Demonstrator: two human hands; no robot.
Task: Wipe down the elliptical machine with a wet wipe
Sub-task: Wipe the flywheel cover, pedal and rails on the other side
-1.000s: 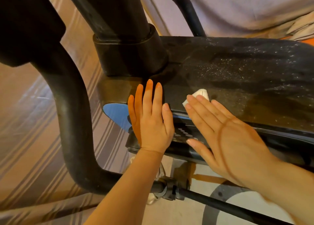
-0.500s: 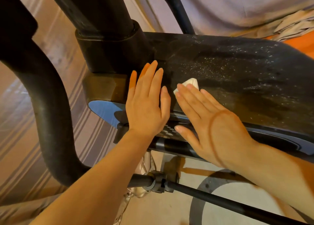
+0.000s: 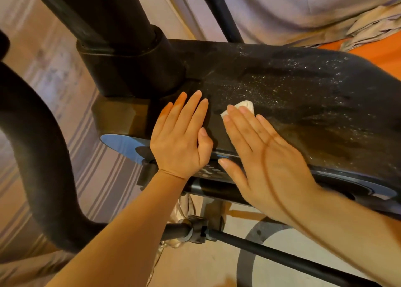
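The elliptical machine's black housing point(image 3: 303, 96) fills the upper right, dusty with pale specks and with dark wet streaks. My right hand point(image 3: 260, 156) lies flat on the housing, pressing a white wet wipe point(image 3: 246, 105) under its fingers; only the wipe's far edge shows beyond the fingertips. My left hand point(image 3: 181, 139) rests flat and empty on the housing just left of the right hand, fingers together, near the base of the thick black upright post point(image 3: 121, 54).
A curved black handlebar tube point(image 3: 41, 156) sweeps down the left side. A thin black rod point(image 3: 271, 251) with a clamp runs below the housing. Striped cloth lies at the left, pale fabric at the top right, and a floor mat below.
My right hand and the wipe have slid a little up and to the right across the housing. My left hand stays flat on the housing. The camera view shifted.
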